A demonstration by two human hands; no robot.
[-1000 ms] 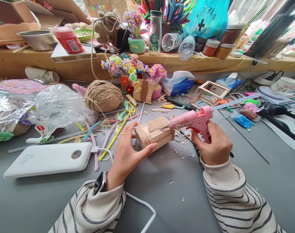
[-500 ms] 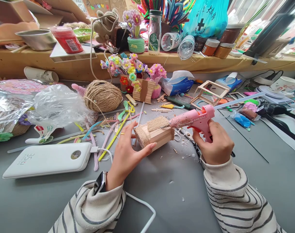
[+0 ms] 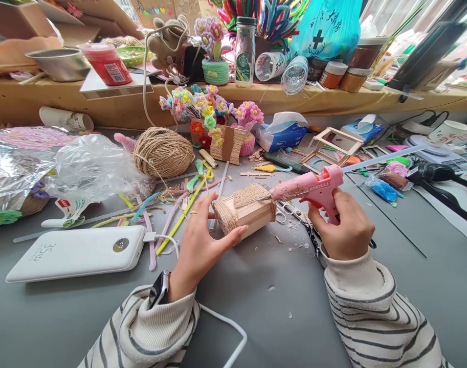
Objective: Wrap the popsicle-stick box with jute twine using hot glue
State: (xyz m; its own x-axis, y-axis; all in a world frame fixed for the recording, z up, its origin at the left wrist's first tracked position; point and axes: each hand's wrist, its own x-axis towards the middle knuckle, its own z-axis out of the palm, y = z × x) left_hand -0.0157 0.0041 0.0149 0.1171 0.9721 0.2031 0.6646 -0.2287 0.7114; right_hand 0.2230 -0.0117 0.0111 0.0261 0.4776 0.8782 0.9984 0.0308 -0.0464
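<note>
Gripping a pink plastic glue gun (image 3: 312, 190), the right hand (image 3: 342, 227) is closing its fingers round the handle — nozzle touching the twine-wrapped wooden stick box (image 3: 245, 210). The left hand (image 3: 201, 239) is clasping that box's near end — fingers spread, thumb beneath.

A twine ball (image 3: 163, 152) sits beyond a white power bank (image 3: 75, 252), near pipe-cleaner flowers (image 3: 202, 105)

Hands (image 3: 202, 245) hold twine-wrapped box (image 3: 244, 210), glue gun (image 3: 310, 190).

glue gun (image 3: 312, 190) handle hidden inside the right hand (image 3: 346, 230).
</note>
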